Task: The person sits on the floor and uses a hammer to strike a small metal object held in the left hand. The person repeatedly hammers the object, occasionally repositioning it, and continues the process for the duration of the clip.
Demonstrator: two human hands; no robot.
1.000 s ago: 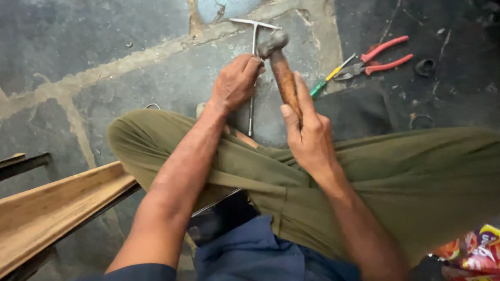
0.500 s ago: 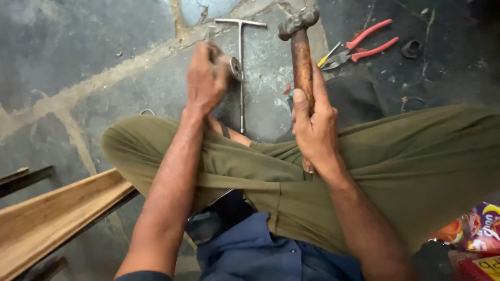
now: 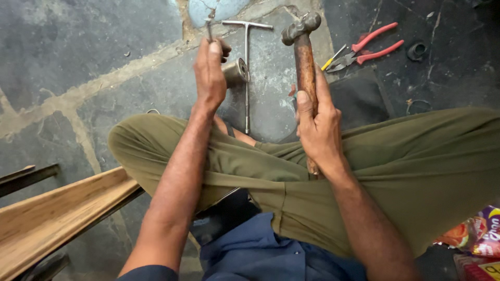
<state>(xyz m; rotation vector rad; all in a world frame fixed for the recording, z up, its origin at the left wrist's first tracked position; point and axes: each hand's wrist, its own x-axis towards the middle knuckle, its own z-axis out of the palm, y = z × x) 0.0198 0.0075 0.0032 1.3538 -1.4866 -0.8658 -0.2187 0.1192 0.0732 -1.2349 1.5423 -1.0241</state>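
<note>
Hammer (image 3: 304,57) handle end hidden in grip

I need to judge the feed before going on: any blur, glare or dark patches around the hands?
Head view: evenly lit, no hard shadows; left hand and right hand sharp; faint sheen on the small metal cylinder; hammer clear; top-right floor near the pliers dark.

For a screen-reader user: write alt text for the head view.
Seated cross-legged on a stone floor, a person grips a wooden-handled hammer upright in the right hand, while the left hand holds a small metal cylinder with a thin pin. A T-handled metal tool and red-handled pliers lie on the floor beyond.
</note>
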